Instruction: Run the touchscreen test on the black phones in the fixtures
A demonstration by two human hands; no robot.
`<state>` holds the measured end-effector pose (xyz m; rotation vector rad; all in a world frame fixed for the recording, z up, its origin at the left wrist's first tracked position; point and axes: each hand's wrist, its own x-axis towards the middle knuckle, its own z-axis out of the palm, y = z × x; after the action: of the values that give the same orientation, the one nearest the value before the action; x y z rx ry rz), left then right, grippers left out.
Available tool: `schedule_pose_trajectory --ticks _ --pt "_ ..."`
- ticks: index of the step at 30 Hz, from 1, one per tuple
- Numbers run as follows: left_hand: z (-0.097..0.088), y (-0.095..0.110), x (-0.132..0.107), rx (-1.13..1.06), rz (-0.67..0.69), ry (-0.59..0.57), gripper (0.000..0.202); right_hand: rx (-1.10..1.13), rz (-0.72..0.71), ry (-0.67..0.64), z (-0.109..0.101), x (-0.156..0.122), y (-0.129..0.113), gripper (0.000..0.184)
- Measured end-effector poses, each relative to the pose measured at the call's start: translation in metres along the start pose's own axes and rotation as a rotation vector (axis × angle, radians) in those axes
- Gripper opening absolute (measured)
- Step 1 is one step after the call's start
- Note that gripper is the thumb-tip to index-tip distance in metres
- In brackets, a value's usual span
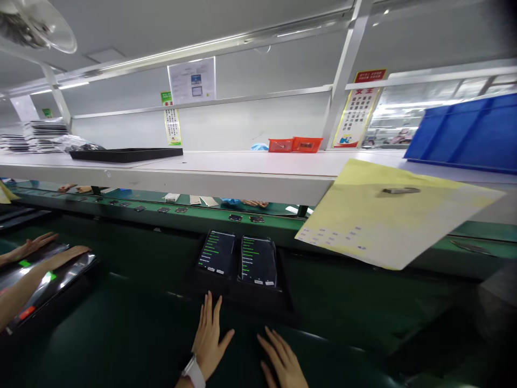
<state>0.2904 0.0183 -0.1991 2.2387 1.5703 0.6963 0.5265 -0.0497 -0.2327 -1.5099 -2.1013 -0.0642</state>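
Black tray: carried two lit tablets.
Left grip: was released; tablets lay just beyond.
Right grip: was released too, short of tray.

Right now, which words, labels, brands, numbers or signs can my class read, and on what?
None reads clearly.
Left tablet: green and white lines, too small.
Right tablet: likewise.
Hanging white sheet: too small.
Left wall poster: blurred.
Right wall poster: Chinese characters, too blurred to quote.
Right orange bin: marking blurred.
Yellow sheet: marks too small.
Green sign: too small.
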Motion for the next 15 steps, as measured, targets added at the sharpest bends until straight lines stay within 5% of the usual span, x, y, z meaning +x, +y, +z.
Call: schedule_pose_trajectory --ticks 5,9,12,15 --pt "-0.006 0.001 0.005 -0.049 -0.005 0.016 0.073 0.356 0.202 0.077 -0.061 0.121 0.032 0.031" --pt "-0.010 0.004 0.008 -0.173 -0.066 0.016 0.076 0.385 0.400 0.216 -0.064 0.200 0.056 0.033" --pt "-0.012 0.003 0.012 -0.261 -0.092 -0.003 0.074 0.438 0.421 0.295 -0.048 0.227 0.033 0.031" --pt "-0.011 0.002 0.016 -0.315 -0.122 -0.015 0.074 0.540 0.215 0.213 -0.029 0.238 -0.013 0.021"
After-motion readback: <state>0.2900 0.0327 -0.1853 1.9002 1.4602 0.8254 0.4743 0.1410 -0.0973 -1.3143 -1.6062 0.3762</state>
